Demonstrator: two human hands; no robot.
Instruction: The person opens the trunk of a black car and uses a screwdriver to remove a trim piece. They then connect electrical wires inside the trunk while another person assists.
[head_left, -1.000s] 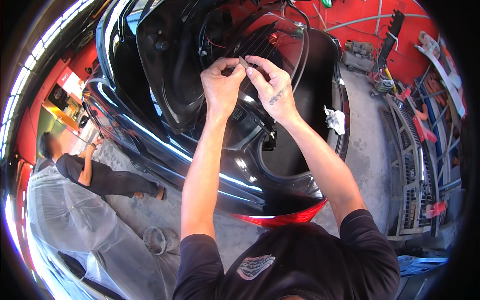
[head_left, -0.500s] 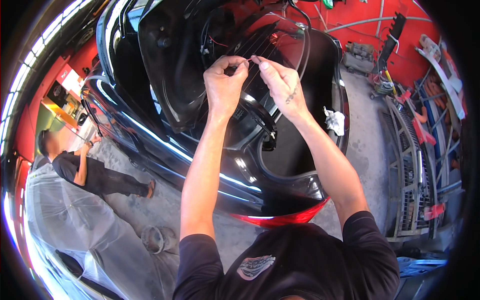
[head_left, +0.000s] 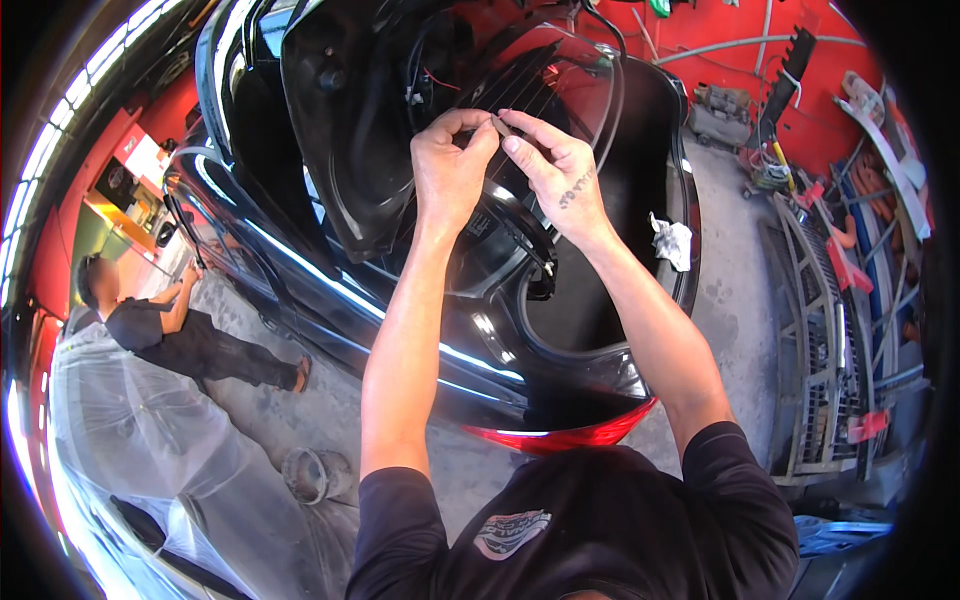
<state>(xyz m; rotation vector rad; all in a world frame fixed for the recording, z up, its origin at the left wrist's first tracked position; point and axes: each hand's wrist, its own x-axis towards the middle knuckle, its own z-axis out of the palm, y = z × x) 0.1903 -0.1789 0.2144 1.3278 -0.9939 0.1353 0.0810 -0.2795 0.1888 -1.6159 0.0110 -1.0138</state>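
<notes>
- Both hands are up over the open rear of a glossy black car (head_left: 490,393), drawn close together; the left hand (head_left: 450,170) and the right hand (head_left: 562,182) each pinch with thumb and forefinger.
- Between those fingertips sits a small grey-brown strip (head_left: 501,127); the fingers cover part of it, so I can't make out its full shape.
- Just left of the hands hangs a raised black lid (head_left: 345,150), with a thin red wire (head_left: 438,82) loose near the left one.
- Below the hands a curved black arm (head_left: 525,235) reaches down to the car's opening, standing in the space between the two forearms.
- To the right, on the rim of the opening, lies a crumpled white wad (head_left: 671,244); I can't tell whether it is paper or cloth.
- The red tail lamp (head_left: 575,432) shows right in front of the person's chest.
- Along the right side of the floor (head_left: 735,290) lean slatted metal frames (head_left: 815,340) and a jumble of car parts, near the red wall (head_left: 690,45).
- On the left, clear plastic sheeting (head_left: 130,410) drapes a large shape, with a grubby bucket (head_left: 312,476) just beside it.
- Beyond the sheeting a co-worker (head_left: 165,325) in dark clothes stands beside the car, well apart from the hands.
</notes>
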